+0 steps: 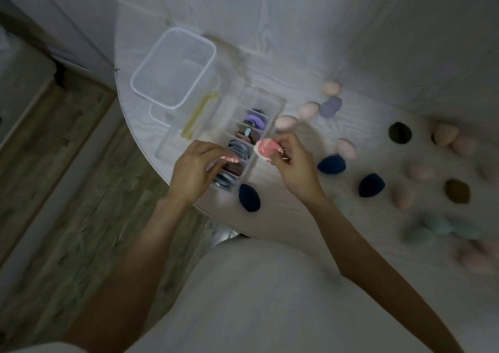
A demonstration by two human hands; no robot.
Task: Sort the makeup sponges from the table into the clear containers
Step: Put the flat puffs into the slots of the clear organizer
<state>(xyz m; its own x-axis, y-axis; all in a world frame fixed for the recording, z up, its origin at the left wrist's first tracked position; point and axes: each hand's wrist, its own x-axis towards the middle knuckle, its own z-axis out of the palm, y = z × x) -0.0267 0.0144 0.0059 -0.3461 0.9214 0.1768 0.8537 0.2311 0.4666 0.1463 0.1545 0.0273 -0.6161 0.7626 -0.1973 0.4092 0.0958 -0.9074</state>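
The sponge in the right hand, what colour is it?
Pink and white sponge, seen in the head view.
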